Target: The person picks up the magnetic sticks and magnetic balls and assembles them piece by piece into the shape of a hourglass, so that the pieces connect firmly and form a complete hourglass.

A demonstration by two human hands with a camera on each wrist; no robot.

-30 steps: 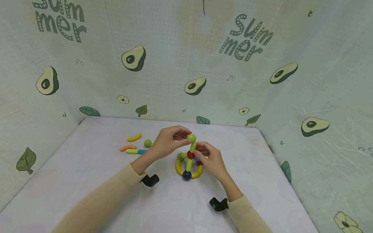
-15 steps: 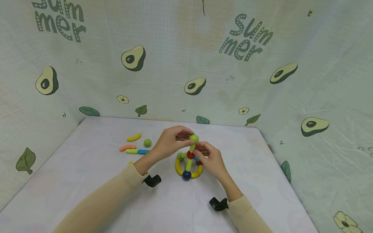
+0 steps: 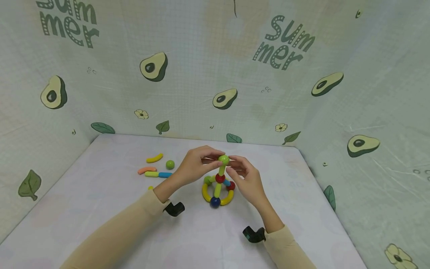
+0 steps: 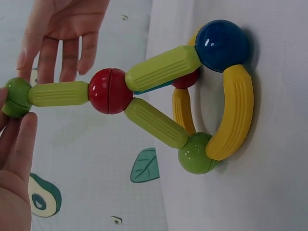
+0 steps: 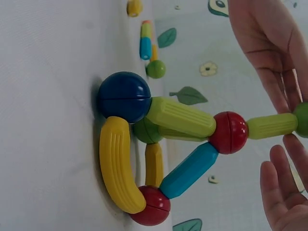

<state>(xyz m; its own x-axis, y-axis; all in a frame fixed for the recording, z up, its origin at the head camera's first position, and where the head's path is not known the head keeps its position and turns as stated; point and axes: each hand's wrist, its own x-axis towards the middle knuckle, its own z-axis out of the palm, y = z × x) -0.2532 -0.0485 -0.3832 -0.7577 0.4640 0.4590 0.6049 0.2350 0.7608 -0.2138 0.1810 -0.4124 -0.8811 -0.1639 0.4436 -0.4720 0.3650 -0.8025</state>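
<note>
A magnetic ball-and-rod model stands upright on the table. Its base is a ring of curved yellow rods (image 5: pixel 115 163) joined by a blue ball (image 4: pixel 222 45), a green ball (image 4: pixel 196 153) and a red ball (image 5: pixel 151 206). Two green rods and a blue rod (image 5: pixel 190 169) slope up to a red centre ball (image 4: pixel 110 90). From it rises a green rod (image 4: pixel 58 94) with a green ball (image 3: pixel 224 160) on top. My left hand (image 3: pixel 196 164) pinches that top ball. Beside it, my right hand (image 3: pixel 246 179) has loosely spread fingers; whether a fingertip touches the ball I cannot tell.
To the left lie a curved yellow rod (image 3: pixel 155 158), a curved orange rod (image 3: pixel 147 170), joined green and blue rods (image 3: pixel 158 174) and a loose green ball (image 3: pixel 170 164). A small yellow piece (image 3: pixel 150 188) shows beside the left forearm. Patterned cloth walls surround the white tabletop (image 3: pixel 205 239).
My right hand has come off the model's middle joint and moved up beside the top ball. My left hand, still pinching that ball, has shifted slightly right, and the top rod stands straighter.
</note>
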